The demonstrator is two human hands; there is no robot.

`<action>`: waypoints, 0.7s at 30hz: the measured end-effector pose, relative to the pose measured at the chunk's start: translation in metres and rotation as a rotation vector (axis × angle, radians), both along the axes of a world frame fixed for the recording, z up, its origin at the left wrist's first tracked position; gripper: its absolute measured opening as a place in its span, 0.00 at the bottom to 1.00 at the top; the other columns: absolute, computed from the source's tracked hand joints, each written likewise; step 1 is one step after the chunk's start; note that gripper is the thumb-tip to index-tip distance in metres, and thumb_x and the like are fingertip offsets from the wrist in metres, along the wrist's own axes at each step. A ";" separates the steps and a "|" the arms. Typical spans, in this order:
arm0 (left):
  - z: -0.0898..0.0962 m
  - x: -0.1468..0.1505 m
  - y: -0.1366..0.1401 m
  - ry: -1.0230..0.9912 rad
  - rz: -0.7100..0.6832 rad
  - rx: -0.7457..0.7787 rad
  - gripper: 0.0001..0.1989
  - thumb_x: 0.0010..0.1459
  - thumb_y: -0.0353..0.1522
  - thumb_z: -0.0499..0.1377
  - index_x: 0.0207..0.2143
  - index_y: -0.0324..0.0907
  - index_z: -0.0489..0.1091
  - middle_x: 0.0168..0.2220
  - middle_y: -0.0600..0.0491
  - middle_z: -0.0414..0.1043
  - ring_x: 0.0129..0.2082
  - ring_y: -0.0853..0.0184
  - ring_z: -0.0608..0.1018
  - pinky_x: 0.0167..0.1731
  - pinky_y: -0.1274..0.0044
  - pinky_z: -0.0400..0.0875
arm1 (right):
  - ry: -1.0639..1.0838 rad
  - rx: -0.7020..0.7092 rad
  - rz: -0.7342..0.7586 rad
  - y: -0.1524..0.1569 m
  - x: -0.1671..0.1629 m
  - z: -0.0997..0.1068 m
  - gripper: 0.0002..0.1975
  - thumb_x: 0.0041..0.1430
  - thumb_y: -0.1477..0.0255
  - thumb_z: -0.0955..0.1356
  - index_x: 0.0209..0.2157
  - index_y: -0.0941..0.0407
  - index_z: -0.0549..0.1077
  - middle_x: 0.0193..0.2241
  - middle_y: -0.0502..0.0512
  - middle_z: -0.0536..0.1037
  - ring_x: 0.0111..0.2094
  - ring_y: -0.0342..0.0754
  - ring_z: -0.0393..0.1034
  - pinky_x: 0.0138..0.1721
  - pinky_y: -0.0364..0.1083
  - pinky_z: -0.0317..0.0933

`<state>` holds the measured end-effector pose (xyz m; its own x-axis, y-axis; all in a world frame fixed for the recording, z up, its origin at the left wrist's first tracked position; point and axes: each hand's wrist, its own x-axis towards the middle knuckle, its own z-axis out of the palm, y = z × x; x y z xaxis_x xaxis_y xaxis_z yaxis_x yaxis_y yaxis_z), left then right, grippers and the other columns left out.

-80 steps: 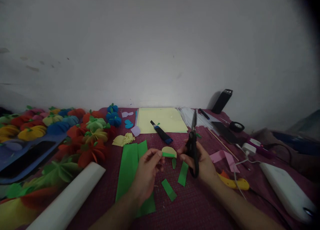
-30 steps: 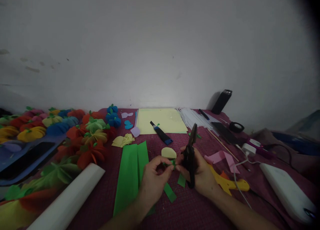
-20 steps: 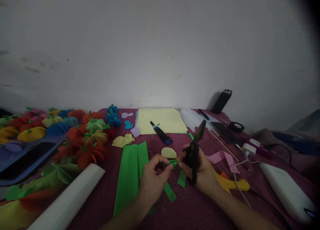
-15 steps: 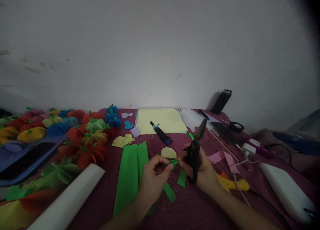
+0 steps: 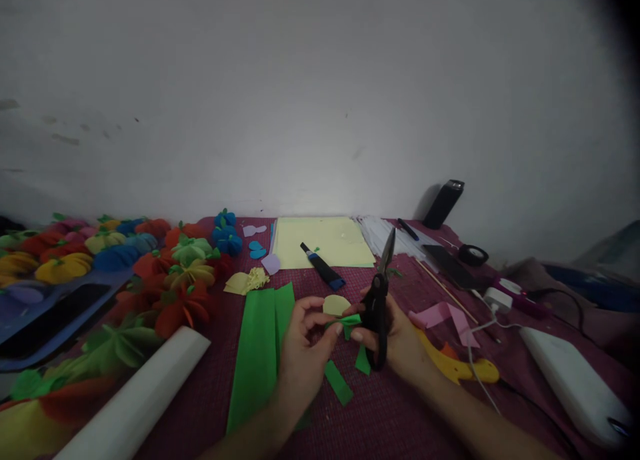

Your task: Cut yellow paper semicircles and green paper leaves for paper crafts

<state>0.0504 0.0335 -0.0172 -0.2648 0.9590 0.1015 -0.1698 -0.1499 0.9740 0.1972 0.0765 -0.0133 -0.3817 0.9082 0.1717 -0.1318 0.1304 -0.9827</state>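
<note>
My left hand (image 5: 309, 353) is closed, pinching a small folded piece of green paper (image 5: 352, 321) between thumb and fingers. Close by on the right, my right hand (image 5: 400, 340) is wrapped round black-handled scissors (image 5: 379, 293), whose blades point up and away. Its fingertips reach the right end of the green piece; whether they grip it too I cannot tell. Just behind the fingers lies a pale yellow paper oval (image 5: 336, 305). Below the hands are cut green strips (image 5: 339, 383), and larger green sheets (image 5: 253, 353) lie left of my left hand.
Many coloured paper pumpkins (image 5: 185, 307) crowd the left, beside a white roll (image 5: 140, 393). A utility knife (image 5: 323, 267) lies across yellow sheets (image 5: 345, 237) at the back. To the right are a yellow glue gun (image 5: 453, 367), pink paper (image 5: 440, 315), cables and a white power bank (image 5: 570, 380).
My right hand has shifted slightly left, and the scissors have moved left with it. The green piece between the hands has turned and shows more of its surface. My left hand has barely moved.
</note>
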 end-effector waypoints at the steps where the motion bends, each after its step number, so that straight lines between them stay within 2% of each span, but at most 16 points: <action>1: -0.001 0.001 0.000 -0.006 -0.013 -0.006 0.17 0.48 0.30 0.62 0.39 0.44 0.60 0.25 0.58 0.73 0.25 0.71 0.71 0.27 0.81 0.61 | -0.003 0.011 -0.012 -0.001 -0.001 -0.002 0.27 0.43 0.72 0.74 0.42 0.49 0.58 0.33 0.48 0.72 0.35 0.44 0.69 0.36 0.43 0.64; 9: -0.006 0.003 0.000 -0.018 -0.074 -0.054 0.16 0.48 0.30 0.62 0.39 0.43 0.61 0.25 0.57 0.73 0.23 0.73 0.70 0.24 0.82 0.61 | -0.049 0.071 -0.095 -0.001 -0.001 -0.003 0.23 0.46 0.73 0.73 0.42 0.49 0.60 0.29 0.45 0.71 0.29 0.41 0.66 0.30 0.40 0.61; 17: -0.007 0.000 0.000 0.121 0.025 0.019 0.14 0.49 0.29 0.60 0.40 0.44 0.63 0.27 0.57 0.74 0.30 0.70 0.73 0.33 0.79 0.62 | 0.009 -0.005 -0.060 0.001 0.000 0.001 0.24 0.44 0.74 0.73 0.41 0.49 0.61 0.29 0.46 0.72 0.29 0.43 0.65 0.29 0.41 0.60; 21: -0.005 -0.002 0.002 0.119 0.053 0.036 0.14 0.48 0.29 0.61 0.38 0.44 0.64 0.28 0.56 0.74 0.31 0.68 0.74 0.34 0.78 0.63 | 0.012 -0.033 -0.034 0.000 0.000 0.005 0.24 0.43 0.75 0.73 0.41 0.49 0.61 0.28 0.45 0.71 0.27 0.42 0.64 0.27 0.40 0.59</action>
